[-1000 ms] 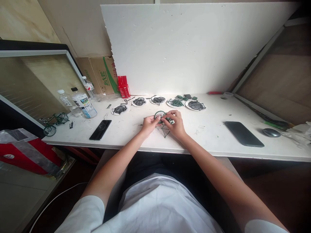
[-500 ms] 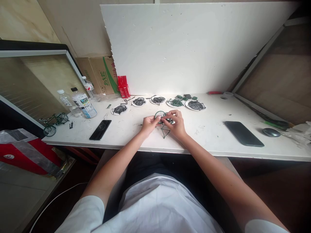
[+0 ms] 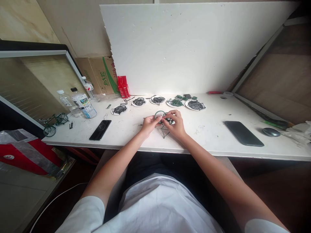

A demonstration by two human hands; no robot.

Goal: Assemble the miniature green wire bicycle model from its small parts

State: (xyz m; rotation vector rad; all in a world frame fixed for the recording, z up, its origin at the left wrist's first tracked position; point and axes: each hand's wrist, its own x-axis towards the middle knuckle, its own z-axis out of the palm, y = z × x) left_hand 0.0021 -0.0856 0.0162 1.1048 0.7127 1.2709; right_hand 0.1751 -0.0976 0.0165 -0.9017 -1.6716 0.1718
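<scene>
Over the middle of the white table, both hands are closed on a small green model bicycle (image 3: pixel 164 131). My left hand (image 3: pixel 148 125) pinches it at the left, its thumb against the spoked wheel (image 3: pixel 159 114). From the other side my right hand (image 3: pixel 177 123) grips it with thumb and fingertips, close to the left thumb. The green frame hangs out below the fingers, while the parts between the fingertips are hidden. Behind the hands stand white plates of small parts, among them a plate of green frames (image 3: pixel 175 102) and a plate of dark parts (image 3: pixel 195 105).
On the left are a phone (image 3: pixel 100 130), bottles (image 3: pixel 85 103), and another green model bicycle (image 3: pixel 57 119). A red box (image 3: pixel 123 86) stands at the back. To the right lie a dark slab (image 3: pixel 243 133) and a mouse (image 3: pixel 271 132). The table's front edge (image 3: pixel 170 150) runs under my forearms.
The left thumb has shifted slightly right, closer to the right fingertips. Otherwise the hands and the model bicycle stay almost in place.
</scene>
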